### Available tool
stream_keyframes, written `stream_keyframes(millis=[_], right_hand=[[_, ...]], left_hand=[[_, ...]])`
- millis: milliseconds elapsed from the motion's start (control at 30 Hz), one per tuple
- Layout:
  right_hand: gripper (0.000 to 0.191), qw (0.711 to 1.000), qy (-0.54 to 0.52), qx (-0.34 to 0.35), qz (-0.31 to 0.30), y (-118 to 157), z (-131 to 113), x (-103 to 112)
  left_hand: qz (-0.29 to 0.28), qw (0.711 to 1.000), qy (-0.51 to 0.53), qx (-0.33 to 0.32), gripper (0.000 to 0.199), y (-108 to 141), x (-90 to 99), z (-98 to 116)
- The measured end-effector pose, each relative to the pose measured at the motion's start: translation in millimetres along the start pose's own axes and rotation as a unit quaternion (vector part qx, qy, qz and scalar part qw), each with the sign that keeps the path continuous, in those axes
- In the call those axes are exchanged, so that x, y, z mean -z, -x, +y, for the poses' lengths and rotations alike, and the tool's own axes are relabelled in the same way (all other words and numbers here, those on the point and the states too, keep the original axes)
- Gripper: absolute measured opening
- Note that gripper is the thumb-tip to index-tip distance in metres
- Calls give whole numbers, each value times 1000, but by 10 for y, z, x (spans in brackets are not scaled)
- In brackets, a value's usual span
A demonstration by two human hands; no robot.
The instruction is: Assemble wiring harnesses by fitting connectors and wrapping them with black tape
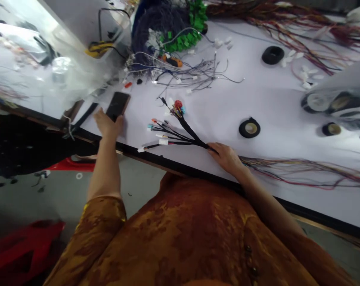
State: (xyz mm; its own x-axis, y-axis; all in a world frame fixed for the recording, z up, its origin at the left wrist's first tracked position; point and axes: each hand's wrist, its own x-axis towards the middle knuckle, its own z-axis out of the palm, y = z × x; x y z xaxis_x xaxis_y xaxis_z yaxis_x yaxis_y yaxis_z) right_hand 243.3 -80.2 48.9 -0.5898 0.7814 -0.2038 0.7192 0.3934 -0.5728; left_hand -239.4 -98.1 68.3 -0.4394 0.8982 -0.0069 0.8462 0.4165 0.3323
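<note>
Driving this one remotely: my left hand [108,125] is open, fingertips on the bottom edge of a black smartphone [117,106]. On the white surface [275,95] lies a wire harness [182,131] with a black taped trunk. My right hand [226,158] sits on its end, can't tell if it's gripping. A roll of black electrical tape [249,128] is further right.

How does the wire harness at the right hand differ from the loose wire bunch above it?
The harness has a black-wrapped trunk, the wire bunch none. The harness touches the right hand; the bunch lies apart from it. Both fan out into thin wires with small connectors.
</note>
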Motion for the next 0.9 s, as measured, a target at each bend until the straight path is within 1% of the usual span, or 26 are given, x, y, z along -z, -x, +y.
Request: stream_keyframes(millis=[33,67,100,133,167,200,233,267,300,333,367,400,433,467,500,567,633,667,700,767,800,833,867,900], right_hand=[[40,1000,3,-1,-1,-1,3,-6],[40,1000,8,-2,-1,0,4,-13],[39,1000,14,-2,-3,1,0,-17],[39,1000,21,-2,-4,4,-10,-19],[38,1000,30,0,-5,9,-28,-17],[37,999,39,3,-3,15,-53,-11],[37,999,47,6,-1,24,-83,-1],[36,998,56,11,1,35,-113,13],[34,998,64,18,2,50,-137,33],[34,997,70,24,1,72,-147,58],[33,997,76,27,-1,101,-133,90],[32,996,84,22,-1,143,-87,130],[30,996,94,7,1,199,-3,180],[26,994,106,-20,9,274,126,241],[21,991,119,-58,23,372,300,314],[9,975,150,-151,63,640,767,494],[10,947,176,-246,113,1002,1331,716],[11,927,188,-293,139,1208,1614,841],[12,901,185,-353,171,1421,1877,974],[15,861,172,-430,212,1829,2288,1250],[15,844,167,-459,223,1999,2419,1382],[15,834,161,-476,227,2132,2498,1504],[15,837,146,-477,224,2220,2528,1609],[15,850,121,-464,218,2257,2521,1692]], left_hand=[[80,995,-1,52,80,30,68,114],[122,992,7,34,71,92,117,285],[155,987,26,-36,58,189,143,508],[147,978,49,-142,49,314,139,773],[105,960,70,-249,46,458,101,1064],[47,931,82,-353,47,609,29,1364],[-17,891,77,-448,50,751,-72,1655],[-76,865,58,-493,50,874,-197,1919],[-124,847,41,-516,45,969,-333,2141],[-167,837,25,-521,35,1030,-468,2312],[-213,829,3,-517,20,1058,-590,2432],[-243,825,-19,-510,10,1056,-691,2502],[-262,824,-43,-501,6,1029,-766,2531],[-273,824,-69,-491,8,986,-814,2530],[-276,826,-93,-483,8,935,-838,2511],[-278,828,-130,-470,9,839,-839,2457],[-287,826,-147,-463,10,780,-819,2420],[-291,824,-151,-462,11,766,-812,2415],[-294,824,-155,-459,13,759,-810,2417],[-300,821,-160,-459,18,753,-817,2439],[-307,821,-164,-453,20,748,-822,2456],[-323,824,-172,-433,24,741,-825,2474],[-338,823,-183,-418,27,733,-824,2492],[-351,821,-194,-407,29,724,-818,2508]])
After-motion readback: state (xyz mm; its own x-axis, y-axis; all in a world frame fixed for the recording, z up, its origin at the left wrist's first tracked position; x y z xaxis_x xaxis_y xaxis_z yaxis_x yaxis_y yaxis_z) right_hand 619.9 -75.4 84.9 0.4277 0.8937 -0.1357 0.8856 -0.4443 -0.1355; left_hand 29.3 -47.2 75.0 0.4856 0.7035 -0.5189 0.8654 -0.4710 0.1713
